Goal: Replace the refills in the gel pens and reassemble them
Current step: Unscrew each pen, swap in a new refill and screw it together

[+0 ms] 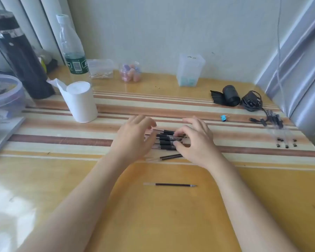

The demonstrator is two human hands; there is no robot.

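- The pile of gel pens (166,140) lies mid-counter (162,219), long axes running left to right across the person.
- The left hand (133,137) covers the pile's left end, fingers loosely curved and holding nothing.
- The right hand (196,142) is at the pile's right end. Its forefinger and thumb bracket a barrel, but I cannot tell whether they pinch it.
- A refill (169,157) lies just on the near side of the pile.
- A loose refill (171,184) lies nearer the person, parallel to the pile and about equally near either hand.
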